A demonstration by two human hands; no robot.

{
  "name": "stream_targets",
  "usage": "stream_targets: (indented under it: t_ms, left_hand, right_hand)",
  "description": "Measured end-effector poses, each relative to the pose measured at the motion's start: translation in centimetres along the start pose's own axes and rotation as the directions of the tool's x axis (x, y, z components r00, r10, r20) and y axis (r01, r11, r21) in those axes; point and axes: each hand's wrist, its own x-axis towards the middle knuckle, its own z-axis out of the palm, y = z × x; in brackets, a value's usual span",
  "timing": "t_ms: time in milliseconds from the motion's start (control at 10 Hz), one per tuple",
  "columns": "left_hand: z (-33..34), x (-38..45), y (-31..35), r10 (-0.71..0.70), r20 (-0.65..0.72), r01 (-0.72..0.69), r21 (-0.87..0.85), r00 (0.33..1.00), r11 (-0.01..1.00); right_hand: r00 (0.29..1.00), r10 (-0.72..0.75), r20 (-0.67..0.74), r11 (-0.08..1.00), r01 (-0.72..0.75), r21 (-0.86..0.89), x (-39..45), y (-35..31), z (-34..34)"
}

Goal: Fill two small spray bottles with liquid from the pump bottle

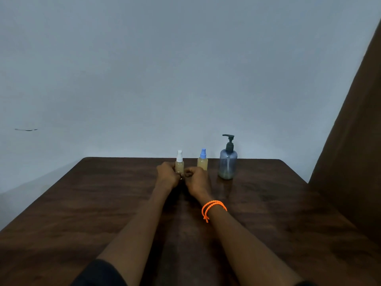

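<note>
A small spray bottle with a white cap (179, 161) stands upright on the dark wooden table (268, 213), holding yellowish liquid. My left hand (167, 175) grips its lower body from the left. My right hand (195, 179) sits just right of its base with fingers curled; what they touch is hidden. A second small spray bottle with a blue cap (202, 159) stands upright to the right, also with yellowish liquid. Farther right stands the translucent blue pump bottle (228, 162) with a dark pump head, a little liquid at its bottom.
A plain pale wall rises right behind the table's far edge. A brown curtain (354, 141) hangs along the right side. An orange bracelet (213, 207) circles my right wrist. All three bottles stand near the far edge.
</note>
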Motion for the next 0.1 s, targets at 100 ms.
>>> stream_targets:
  t_ms: [100]
  left_hand:
    - [-0.39, -0.65, 0.39, -0.027, -0.049, 0.029, 0.037, 0.998, 0.999]
  right_hand:
    - [0.988, -0.135, -0.079, 0.989, 0.129, -0.078, -0.91, -0.64, -1.43]
